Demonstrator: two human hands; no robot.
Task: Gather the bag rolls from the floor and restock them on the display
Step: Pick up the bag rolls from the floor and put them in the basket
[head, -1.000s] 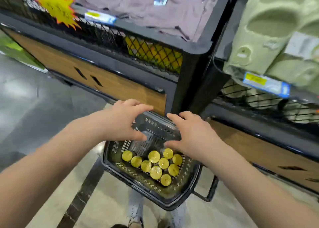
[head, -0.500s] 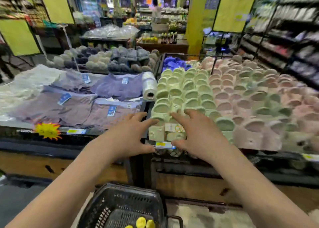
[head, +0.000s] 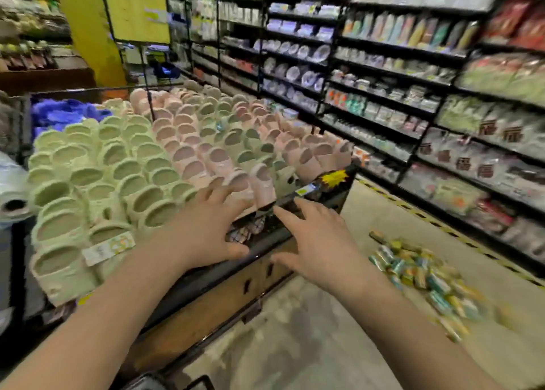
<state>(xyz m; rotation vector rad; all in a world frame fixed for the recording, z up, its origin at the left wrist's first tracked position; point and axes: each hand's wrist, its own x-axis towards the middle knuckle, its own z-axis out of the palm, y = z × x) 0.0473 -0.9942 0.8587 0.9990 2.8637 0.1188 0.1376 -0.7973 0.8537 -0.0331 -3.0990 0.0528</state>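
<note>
Shop floor (head: 295, 330) bears heaped bag rolls (head: 418, 274), axes pointing variously.

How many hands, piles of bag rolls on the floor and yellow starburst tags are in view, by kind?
Hands: 2, left hand and right hand
Pile of bag rolls on the floor: 1
Yellow starburst tag: 1
Total: 4

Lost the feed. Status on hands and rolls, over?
Left hand, right hand open, empty. Bag rolls piled on floor, right of slipper display. Path clear.
</note>
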